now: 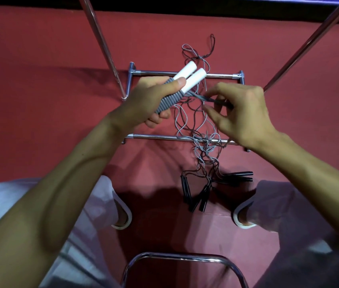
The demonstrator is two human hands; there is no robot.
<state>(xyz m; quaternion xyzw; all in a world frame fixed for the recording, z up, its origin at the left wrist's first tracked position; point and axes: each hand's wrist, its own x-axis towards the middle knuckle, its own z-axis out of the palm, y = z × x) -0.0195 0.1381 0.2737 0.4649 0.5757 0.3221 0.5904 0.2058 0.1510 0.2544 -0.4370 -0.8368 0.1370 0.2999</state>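
Observation:
My left hand (143, 100) grips two skipping-rope handles (187, 77) side by side, white at the tips with grey ribbed grips. Their grey cord (204, 98) runs to the right, where my right hand (239, 115) pinches it between thumb and fingers. Below both hands a tangle of grey and black cords (204, 142) hangs down over a metal bar. Several black handles (201, 196) lie on the red floor under the tangle.
A chrome frame with two horizontal bars (164, 138) stands on the red floor (39, 80). Two slanted chrome poles (102, 46) rise at left and right. A chrome chair edge (176, 256) sits at the bottom, between my knees and shoes.

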